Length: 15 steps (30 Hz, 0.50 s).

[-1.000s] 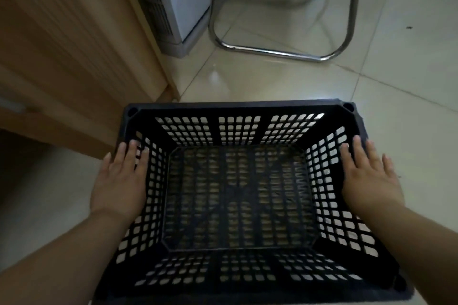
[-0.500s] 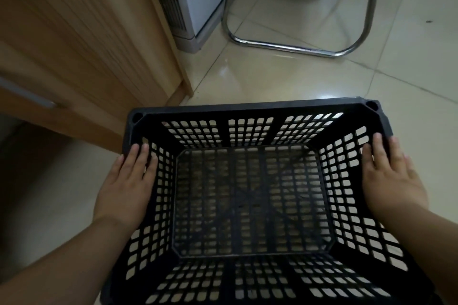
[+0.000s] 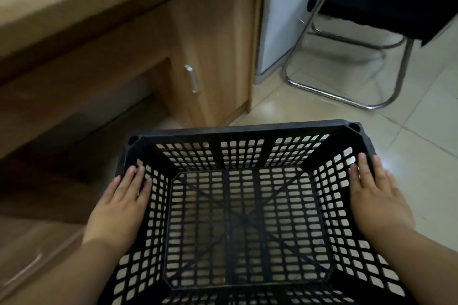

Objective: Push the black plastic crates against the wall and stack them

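The black crate (image 3: 238, 218) sits on the tiled floor (image 3: 409, 156), and compared with a second ago it is further forward, so more of the wooden desk (image 3: 210, 57) and the chair (image 3: 371, 7) now shows ahead. The left hand (image 3: 119, 208) and right hand (image 3: 379, 203) lie flat and open on its two side rims, pressing rather than gripping. I judge the push is under way; no wall or second crate is visible.
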{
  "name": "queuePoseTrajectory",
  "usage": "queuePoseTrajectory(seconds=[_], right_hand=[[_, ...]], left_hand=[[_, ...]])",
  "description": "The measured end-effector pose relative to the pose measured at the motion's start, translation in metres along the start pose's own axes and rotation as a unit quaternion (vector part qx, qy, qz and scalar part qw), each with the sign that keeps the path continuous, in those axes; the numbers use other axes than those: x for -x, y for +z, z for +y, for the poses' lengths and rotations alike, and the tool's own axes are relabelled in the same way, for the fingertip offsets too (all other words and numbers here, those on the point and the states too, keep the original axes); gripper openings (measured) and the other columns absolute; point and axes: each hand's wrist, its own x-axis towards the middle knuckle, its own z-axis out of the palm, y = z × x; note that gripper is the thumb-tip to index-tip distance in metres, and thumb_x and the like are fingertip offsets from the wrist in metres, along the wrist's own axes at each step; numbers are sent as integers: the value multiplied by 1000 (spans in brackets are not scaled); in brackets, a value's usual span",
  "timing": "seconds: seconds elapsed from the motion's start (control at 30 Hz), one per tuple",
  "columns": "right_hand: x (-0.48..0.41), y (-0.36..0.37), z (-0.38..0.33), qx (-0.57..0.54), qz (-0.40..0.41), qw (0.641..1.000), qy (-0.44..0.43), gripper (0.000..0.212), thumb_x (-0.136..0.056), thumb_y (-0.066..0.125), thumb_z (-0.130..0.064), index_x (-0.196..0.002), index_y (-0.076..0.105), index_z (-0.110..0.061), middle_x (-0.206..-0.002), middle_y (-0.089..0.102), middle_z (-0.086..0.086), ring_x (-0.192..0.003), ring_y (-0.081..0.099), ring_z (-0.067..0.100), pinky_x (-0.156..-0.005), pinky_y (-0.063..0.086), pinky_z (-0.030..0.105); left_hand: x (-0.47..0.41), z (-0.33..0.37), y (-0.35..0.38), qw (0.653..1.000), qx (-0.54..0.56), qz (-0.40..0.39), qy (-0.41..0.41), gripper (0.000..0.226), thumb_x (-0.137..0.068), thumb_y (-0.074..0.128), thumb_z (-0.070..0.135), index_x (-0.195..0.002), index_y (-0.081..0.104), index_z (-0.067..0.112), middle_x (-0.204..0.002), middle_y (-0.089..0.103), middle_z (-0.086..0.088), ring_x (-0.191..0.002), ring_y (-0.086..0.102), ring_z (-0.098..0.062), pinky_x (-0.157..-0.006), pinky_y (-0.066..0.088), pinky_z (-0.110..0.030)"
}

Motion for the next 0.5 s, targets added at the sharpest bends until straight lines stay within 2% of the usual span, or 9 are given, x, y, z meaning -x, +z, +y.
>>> queuePoseTrajectory(seconds=[0.1,0.17,0.23,0.3,0.33,0.37,0.4,0.43,0.5], right_hand=[[40,-11,-27,15,29,998,-50,62,-91,20,-12,-129,-28,-7,-137,-42,8,-93,-66,22,-117,-11,40],[64,-13,-47,-1,68,993,-94,62,-89,22,-11,-133,-21,-8,-142,-36,7,-93,-68,19,-117,-7,40],[86,-10,-69,19,118,983,-142,67,-84,36,-10,-139,-3,-9,-148,-19,9,-106,-64,16,-118,-1,38],[115,-12,-93,22,138,975,-175,75,-71,57,-6,-139,26,-4,-150,4,14,-125,-51,16,-116,-2,36],[132,-20,-110,41,147,969,-192,76,-71,59,-7,-140,26,-5,-150,3,15,-124,-52,17,-114,-8,36],[147,-20,-129,70,154,962,-216,76,-78,52,-10,-142,11,-8,-150,-10,14,-113,-60,18,-113,-14,36],[164,-22,-147,61,124,963,-231,72,-86,42,-13,-139,-8,-11,-146,-24,13,-99,-67,20,-115,-13,38],[183,-24,-165,43,116,961,-248,71,-89,38,-14,-136,-14,-11,-145,-29,12,-93,-69,20,-117,-4,42],[224,-29,-206,37,160,946,-281,73,-88,45,-16,-139,-7,-10,-147,-22,13,-96,-68,19,-117,12,47]], left_hand=[[69,-33,17,999,6,-5,-34,67,-94,26,19,-138,-24,16,-138,-38,-9,-128,-36,-20,-77,-46,-33],[116,-54,29,998,16,-21,-56,66,-95,26,19,-134,-28,16,-138,-39,-8,-127,-36,-21,-79,-44,-34],[164,-75,42,995,31,-32,-88,65,-95,25,18,-130,-30,16,-138,-39,-7,-128,-36,-20,-79,-43,-34],[211,-94,61,991,67,-37,-106,64,-95,23,16,-129,-31,15,-136,-41,-7,-128,-37,-20,-77,-45,-33],[235,-104,72,991,64,-37,-115,64,-95,23,15,-129,-31,15,-135,-41,-7,-128,-36,-20,-76,-46,-33],[260,-116,85,990,63,-32,-121,65,-95,25,14,-130,-29,14,-135,-41,-7,-129,-34,-19,-76,-47,-32],[285,-127,100,989,71,-5,-127,68,-93,31,13,-134,-24,15,-137,-36,-8,-132,-29,-20,-78,-46,-31],[310,-137,109,987,89,40,-129,72,-90,39,12,-138,-14,16,-142,-29,-9,-135,-21,-21,-83,-46,-31],[364,-162,134,985,75,39,-148,73,-89,42,11,-140,-10,15,-144,-24,-9,-137,-17,-22,-87,-44,-30]])
